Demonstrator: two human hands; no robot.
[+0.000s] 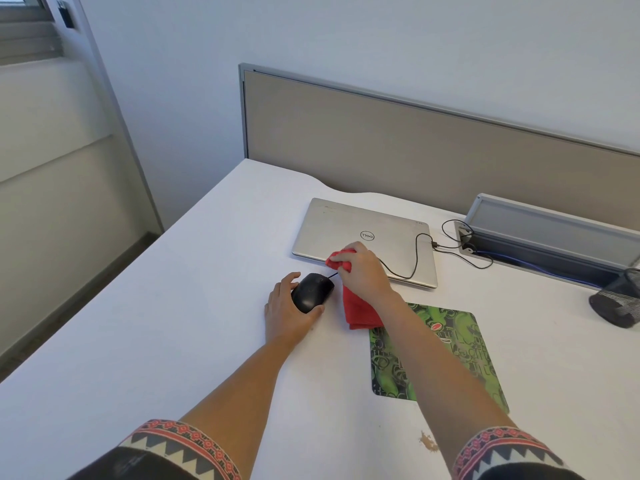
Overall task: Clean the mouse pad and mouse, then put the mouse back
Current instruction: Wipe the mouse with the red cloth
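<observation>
A black wired mouse [311, 292] sits on the white desk, left of the mouse pad. My left hand [287, 311] grips it from the left and near side, thumb and fingers curled round its body. My right hand [362, 271] holds a bunched red cloth [360, 310] just right of the mouse's front end, over the laptop's near edge; the cloth's loose end hangs down onto the desk. The green and black patterned mouse pad [457, 348] lies flat to the right, partly hidden under my right forearm.
A closed silver laptop [360, 230] lies behind the hands, with a black cable [415, 258] looping across it to a grey cable tray [554, 237]. A black mesh pen holder [620, 303] lies at the right edge. A beige partition [415, 143] stands along the desk's back.
</observation>
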